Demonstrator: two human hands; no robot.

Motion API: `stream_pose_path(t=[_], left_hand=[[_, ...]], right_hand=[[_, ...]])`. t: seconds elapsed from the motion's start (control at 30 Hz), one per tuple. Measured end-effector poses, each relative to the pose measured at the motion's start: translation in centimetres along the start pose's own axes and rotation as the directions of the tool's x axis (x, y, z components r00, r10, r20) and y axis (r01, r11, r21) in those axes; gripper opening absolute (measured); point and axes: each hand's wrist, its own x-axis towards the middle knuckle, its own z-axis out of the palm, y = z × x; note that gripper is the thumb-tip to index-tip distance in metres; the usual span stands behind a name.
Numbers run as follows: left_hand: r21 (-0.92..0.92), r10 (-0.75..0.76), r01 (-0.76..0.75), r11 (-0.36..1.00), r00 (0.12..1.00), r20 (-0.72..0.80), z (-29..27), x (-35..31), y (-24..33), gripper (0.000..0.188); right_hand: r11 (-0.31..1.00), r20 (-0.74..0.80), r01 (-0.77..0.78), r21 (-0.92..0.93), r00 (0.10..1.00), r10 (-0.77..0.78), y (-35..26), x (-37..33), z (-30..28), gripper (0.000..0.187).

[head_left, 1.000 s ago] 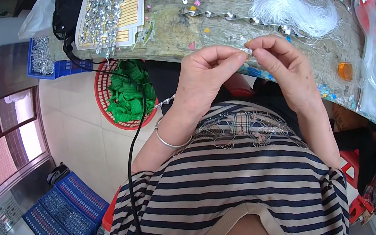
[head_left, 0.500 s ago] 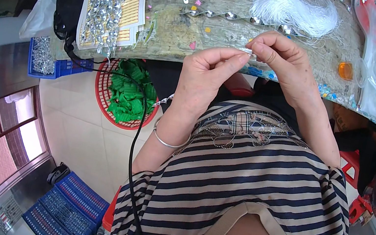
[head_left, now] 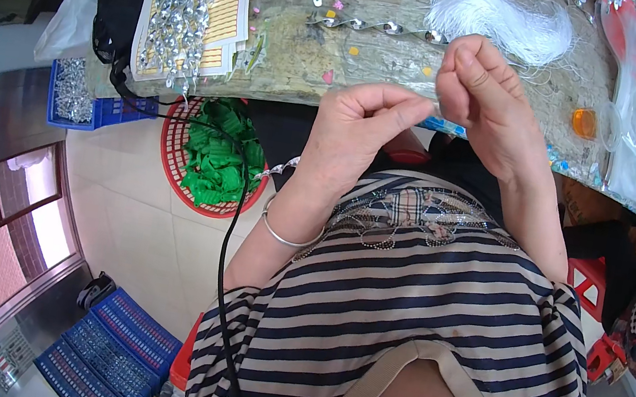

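At upper centre, the left hand is pinching thumb to finger; just apart, the right hand is holding its fingers curled in. Anything gripped is too small to tell. Above, white thread and a silver strip are lying.

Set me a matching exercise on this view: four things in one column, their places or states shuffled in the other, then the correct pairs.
Things:
1. White thread bundle
2. Silver bangle
3. Green material
4. Left hand

Places and states:
A. Heaped inside the red basket
B. Thumb and index finger brought together at the tips
C. Lying on the table, beyond the right hand
D. Worn around the left arm

Right pairs: 1-C; 2-D; 3-A; 4-B
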Motion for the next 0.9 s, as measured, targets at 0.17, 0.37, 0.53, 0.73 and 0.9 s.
stream_pose_path(t=[0.17, 0.37, 0.53, 0.73, 0.9], left_hand=[[0.14, 0.057, -0.058, 0.989, 0.998, 0.006, -1.3, -0.3, -0.3, 0.012], [0.196, -0.022, -0.023, 0.98, 0.975, 0.222, -3.6, -1.0, -1.2, 0.018], [0.192, -0.085, 0.042, 0.98, 0.971, 0.225, -5.7, -2.1, -2.0, 0.034], [0.355, 0.235, -0.174, 0.919, 0.963, -0.135, -8.8, -1.3, 0.5, 0.034], [0.85, 0.778, -0.267, 0.455, 0.583, -0.233, -13.9, 4.2, 4.0, 0.035]], right_hand=[[0.998, -0.069, 0.06, 0.015, 0.996, -0.059, -1.7, 0.6, -2.7, 0.016], [0.989, -0.079, 0.133, -0.062, 0.987, -0.138, -3.0, 1.0, -1.5, 0.016], [0.964, -0.061, 0.212, -0.161, 0.973, -0.225, -4.2, 1.7, -2.7, 0.016], [0.964, -0.162, 0.116, -0.239, 0.974, -0.158, -3.5, 3.0, -2.2, 0.026], [0.745, -0.099, 0.106, -0.659, 0.969, -0.225, -1.4, 4.0, -4.5, 0.026]])
